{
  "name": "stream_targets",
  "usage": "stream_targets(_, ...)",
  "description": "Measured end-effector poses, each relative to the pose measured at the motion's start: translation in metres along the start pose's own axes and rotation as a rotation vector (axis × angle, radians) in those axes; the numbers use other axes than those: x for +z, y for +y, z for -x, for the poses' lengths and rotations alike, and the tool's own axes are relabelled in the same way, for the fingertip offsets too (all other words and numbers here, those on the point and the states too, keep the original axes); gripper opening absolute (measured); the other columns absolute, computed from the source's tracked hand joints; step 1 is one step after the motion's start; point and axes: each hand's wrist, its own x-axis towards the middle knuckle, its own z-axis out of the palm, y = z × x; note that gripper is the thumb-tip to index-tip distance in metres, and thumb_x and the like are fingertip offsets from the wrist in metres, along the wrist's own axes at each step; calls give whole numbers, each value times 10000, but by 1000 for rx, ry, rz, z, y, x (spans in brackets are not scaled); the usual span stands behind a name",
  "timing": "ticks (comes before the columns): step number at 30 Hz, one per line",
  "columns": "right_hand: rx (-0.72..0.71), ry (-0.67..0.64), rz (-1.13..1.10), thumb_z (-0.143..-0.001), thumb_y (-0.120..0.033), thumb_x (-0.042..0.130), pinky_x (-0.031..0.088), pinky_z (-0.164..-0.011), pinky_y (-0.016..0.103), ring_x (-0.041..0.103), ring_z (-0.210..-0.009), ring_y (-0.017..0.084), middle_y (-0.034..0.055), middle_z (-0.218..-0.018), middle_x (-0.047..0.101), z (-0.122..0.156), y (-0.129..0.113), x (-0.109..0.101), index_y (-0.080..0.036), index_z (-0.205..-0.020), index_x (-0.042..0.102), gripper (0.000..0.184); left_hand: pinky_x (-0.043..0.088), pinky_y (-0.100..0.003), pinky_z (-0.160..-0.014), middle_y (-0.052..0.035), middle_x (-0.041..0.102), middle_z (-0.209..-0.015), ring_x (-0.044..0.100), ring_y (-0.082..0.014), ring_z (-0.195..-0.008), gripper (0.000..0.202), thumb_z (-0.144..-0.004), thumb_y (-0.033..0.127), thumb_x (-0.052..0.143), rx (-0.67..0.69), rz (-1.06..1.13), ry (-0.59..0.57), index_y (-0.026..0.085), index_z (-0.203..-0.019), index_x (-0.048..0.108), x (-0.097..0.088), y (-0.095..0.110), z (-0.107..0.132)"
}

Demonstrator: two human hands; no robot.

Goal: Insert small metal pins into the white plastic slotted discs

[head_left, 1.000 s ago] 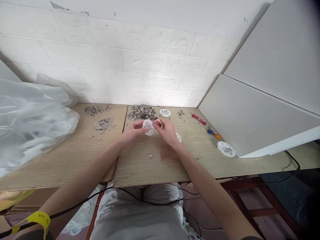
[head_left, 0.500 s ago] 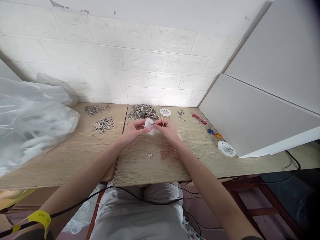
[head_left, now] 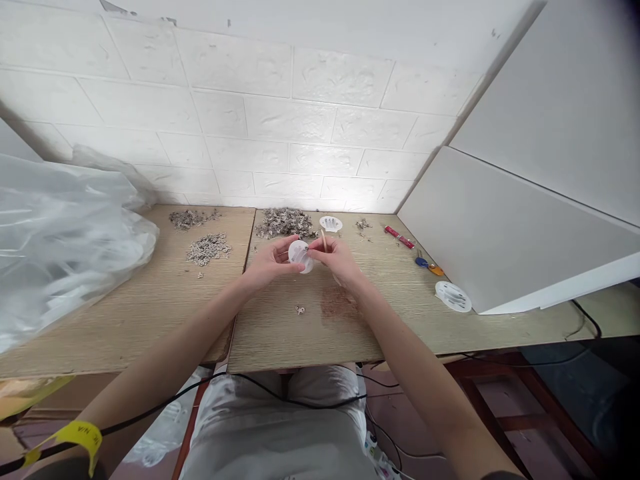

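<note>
My left hand grips a round white plastic disc between thumb and fingers, its face tilted up toward me. At the disc's right edge, my right hand pinches with thumb and forefinger against a small dark metal bit. A thin pale stick pokes up out of the same hand; its lower part is hidden. Behind the hands lies a heap of small metal pieces. Another white disc rests just beyond my right hand. One loose metal piece lies on the wooden table nearer to me.
To the left are two piles of metal pieces and a large clear plastic bag. On the right lie a few metal bits, a red tool, keys and a white slotted disc, beside a grey panel.
The disc has turned in my left hand, so more of its face shows. My right fingers stay at its edge. A white edge under my right wrist is no longer visible.
</note>
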Motion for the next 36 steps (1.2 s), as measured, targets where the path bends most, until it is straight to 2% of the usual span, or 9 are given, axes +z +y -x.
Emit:
stream_targets(4,-4,-12,-32,-663,-336,765,434,-671,291,549,-709,130,4,-785,632,5,-6,3,-192,-797,655,226,504,-331,-838,-92,708,-1097,649,-207,-954,537,-697,410,781,-6,-56,-9,195,-1178,677,1,0,1)
stream_targets(7,-33,-42,-43,-672,-348,770,430,-675,291,548,-726,130,5,-809,629,9,-10,7,-195,-813,651,240,491,-285,-742,-87,722,-1005,646,-177,-853,430,-740,476,728,-6,-122,2,179,-1050,728,1,-1,0)
stream_targets(11,-58,-58,-30,-695,-347,750,421,-676,282,529,-725,123,3,-806,616,12,-14,13,-190,-810,651,219,472,-260,-675,-77,720,-906,626,-152,-769,415,-725,509,727,-20,-150,45,163,-954,738,1,-4,-1)
stream_targets(19,-57,-49,7,-719,-326,699,420,-666,279,522,-723,125,0,-800,602,13,-13,14,-199,-809,659,161,460,-273,-666,-61,710,-855,600,-144,-718,412,-689,506,750,-34,-111,69,171,-928,745,3,-3,-1)
stream_targets(28,-97,-108,31,-741,-360,697,430,-674,282,540,-737,131,15,-821,622,15,-13,20,-193,-825,645,194,411,-258,-562,-12,629,-655,543,-119,-586,237,-676,377,761,-107,9,158,166,-748,679,5,-5,-1)
stream_targets(36,-103,-101,25,-741,-355,696,426,-673,282,534,-727,127,11,-806,614,17,-15,21,-189,-817,649,189,415,-260,-551,-16,640,-680,550,-116,-581,268,-652,381,783,-148,44,121,157,-751,674,4,-4,-1)
